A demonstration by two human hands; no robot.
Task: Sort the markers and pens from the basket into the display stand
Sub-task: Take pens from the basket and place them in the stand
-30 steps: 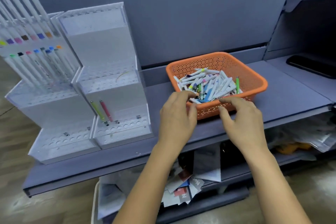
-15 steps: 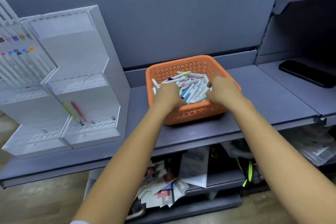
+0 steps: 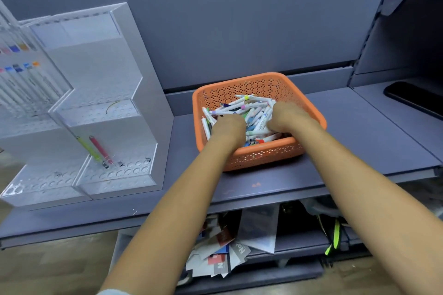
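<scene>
An orange perforated basket [image 3: 261,158] sits on the grey shelf, filled with several white markers and pens [image 3: 254,112] with coloured caps. Both my hands are inside it. My left hand [image 3: 229,127] digs into the left side of the pile and my right hand [image 3: 287,116] into the right side. On both, the fingers curl down among the markers and the fingertips are hidden. The clear stepped display stand [image 3: 124,141] stands to the left of the basket. A green pen [image 3: 87,147] and a pink pen [image 3: 99,148] lean in its lowest tier.
A second stand section [image 3: 28,88] at the far left holds rows of colour-capped markers. A black flat device [image 3: 417,98] lies on the right shelf. Loose papers [image 3: 223,254] and a bag fill the lower shelf under the grey shelf [image 3: 359,136].
Both hands went from the basket's front rim down into the marker pile and closed there. The view shifted right, bringing the basket nearer the centre.
</scene>
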